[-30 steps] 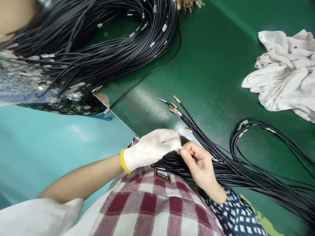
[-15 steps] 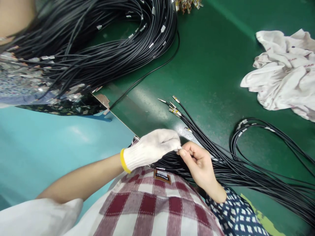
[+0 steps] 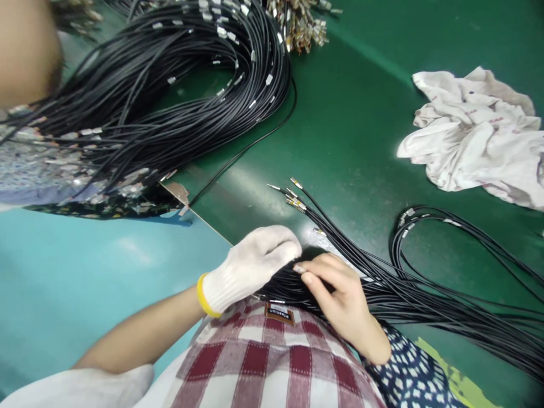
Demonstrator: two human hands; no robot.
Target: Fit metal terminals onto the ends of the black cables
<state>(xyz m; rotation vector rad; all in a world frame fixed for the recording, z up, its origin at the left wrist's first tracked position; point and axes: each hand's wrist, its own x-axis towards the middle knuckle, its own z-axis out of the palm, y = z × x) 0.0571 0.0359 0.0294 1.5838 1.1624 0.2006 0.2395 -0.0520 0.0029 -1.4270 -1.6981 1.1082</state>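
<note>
My left hand (image 3: 250, 263), in a white knit glove with a yellow cuff, is closed at the fingertips; what it grips is hidden. Close beside it, my bare right hand (image 3: 340, 289) pinches a small silvery cable end (image 3: 299, 268) between thumb and forefinger. Beneath both hands lies a thick bundle of black cables (image 3: 293, 288), partly covered by them and running off to the right. Just beyond the hands, several cable tips with metal terminals (image 3: 295, 203) rest on the green table.
A large coil of black cables (image 3: 255, 73) with white tags lies upper left, next to another person's arm (image 3: 29, 54). Metal-ended pieces (image 3: 300, 25) are heaped at the back. Crumpled white cloth (image 3: 476, 141) lies right, above a smaller cable loop (image 3: 397, 238). The table edge (image 3: 208, 224) runs left.
The view has shifted slightly. My fingertips have drawn a little apart, and the silvery cable end now shows in my right hand's pinch.
</note>
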